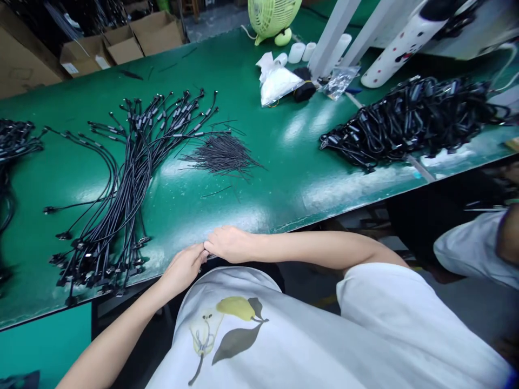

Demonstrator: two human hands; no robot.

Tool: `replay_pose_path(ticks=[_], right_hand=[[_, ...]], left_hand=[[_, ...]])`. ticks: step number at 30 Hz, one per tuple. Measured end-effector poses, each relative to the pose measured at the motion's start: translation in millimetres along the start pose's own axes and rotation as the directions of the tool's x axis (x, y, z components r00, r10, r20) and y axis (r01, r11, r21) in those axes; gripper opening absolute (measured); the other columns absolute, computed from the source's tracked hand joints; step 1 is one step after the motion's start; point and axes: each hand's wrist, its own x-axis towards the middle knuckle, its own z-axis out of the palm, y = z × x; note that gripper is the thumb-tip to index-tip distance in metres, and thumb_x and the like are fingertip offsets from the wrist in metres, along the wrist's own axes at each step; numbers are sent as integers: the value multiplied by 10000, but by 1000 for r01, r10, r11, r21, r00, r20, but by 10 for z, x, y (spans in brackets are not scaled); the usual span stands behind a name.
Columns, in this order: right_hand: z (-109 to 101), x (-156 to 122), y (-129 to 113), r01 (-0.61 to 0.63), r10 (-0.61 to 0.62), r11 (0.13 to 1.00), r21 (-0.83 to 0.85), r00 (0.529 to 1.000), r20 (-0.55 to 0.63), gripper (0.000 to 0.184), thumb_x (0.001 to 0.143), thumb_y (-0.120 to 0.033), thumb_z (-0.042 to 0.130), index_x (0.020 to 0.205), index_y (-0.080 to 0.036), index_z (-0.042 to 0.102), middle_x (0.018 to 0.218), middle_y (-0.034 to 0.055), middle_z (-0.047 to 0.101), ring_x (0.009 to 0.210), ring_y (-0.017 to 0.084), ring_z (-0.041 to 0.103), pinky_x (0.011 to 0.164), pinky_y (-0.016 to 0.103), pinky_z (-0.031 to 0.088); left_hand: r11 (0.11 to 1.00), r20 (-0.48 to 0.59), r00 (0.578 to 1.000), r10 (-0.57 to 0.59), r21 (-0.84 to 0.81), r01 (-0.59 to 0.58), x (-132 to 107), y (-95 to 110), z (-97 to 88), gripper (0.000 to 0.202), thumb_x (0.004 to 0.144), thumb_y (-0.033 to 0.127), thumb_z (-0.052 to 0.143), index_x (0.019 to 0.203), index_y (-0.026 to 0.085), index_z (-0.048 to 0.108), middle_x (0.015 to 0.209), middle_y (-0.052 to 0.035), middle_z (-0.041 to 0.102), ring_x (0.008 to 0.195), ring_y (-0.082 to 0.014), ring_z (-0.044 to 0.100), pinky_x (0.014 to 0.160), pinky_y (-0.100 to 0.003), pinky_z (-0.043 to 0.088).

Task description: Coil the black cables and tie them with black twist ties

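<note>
My left hand (185,266) and my right hand (229,244) meet at the table's front edge, fingertips touching. Both look closed, with fingers curled downward; whatever is between them, if anything, is hidden. Left of my hands lies a spread bundle of black cables (132,173) with small metal-ended connectors at both ends. Beyond my hands is a loose pile of thin black ties (224,154), a few of them scattered around it. The green table (263,200) runs under all of this.
A heap of coiled black cables (409,121) lies at the right, with more cables (16,140) at the far left. At the back stand a green fan (273,19), a white plastic bag (279,84), a patterned bottle (401,48) and cardboard boxes (156,35). Another person's sleeve (474,246) shows at right.
</note>
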Motion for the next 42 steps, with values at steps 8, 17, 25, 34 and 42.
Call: replay_pose_path(ticks=[8, 17, 25, 34, 42], right_hand=[[-254, -176, 1112, -234, 296, 952, 196, 866, -402, 298, 1006, -284, 370, 1122, -183, 625, 1117, 83, 622, 993, 183, 546, 807, 306, 420], [-159, -211, 2023, -548, 473, 829, -113, 795, -379, 308, 953, -153, 356, 1008, -96, 654, 1099, 171, 613, 892, 243, 523, 751, 365, 349], [-110, -170, 1882, -443, 373, 891, -98, 838, -398, 300, 977, -179, 355, 1057, -159, 643, 1173, 108, 614, 1006, 221, 519, 846, 344, 349], [-62, -193, 1884, -530, 451, 846, -61, 771, -451, 232, 956, -226, 442, 990, -156, 660, 1078, 111, 630, 906, 226, 519, 771, 340, 349], [-91, -257, 1643, -612, 575, 773, 166, 565, -591, 281, 961, -263, 406, 953, -159, 666, 939, 115, 615, 880, 232, 548, 795, 347, 413]], left_hand=[[903, -140, 985, -100, -429, 31, 78, -126, 79, 383, 846, 545, 547, 774, 170, 582, 601, 23, 461, 600, -137, 412, 613, -257, 316], [515, -87, 979, -183, -857, 20, -1, -158, 99, 358, 787, 465, 688, 742, 144, 535, 605, 49, 361, 540, -70, 320, 521, -212, 265], [532, -89, 987, -132, -847, -5, 38, -53, 205, 380, 772, 488, 697, 760, 141, 543, 614, 39, 411, 563, -79, 362, 551, -226, 284], [560, -120, 986, -115, -828, -35, 15, 28, 246, 405, 756, 524, 691, 759, 143, 552, 597, 43, 408, 542, -84, 350, 538, -237, 273], [521, -175, 975, -137, -850, -80, 48, 52, 237, 407, 747, 504, 710, 840, 120, 615, 583, 52, 384, 516, -69, 345, 507, -220, 266]])
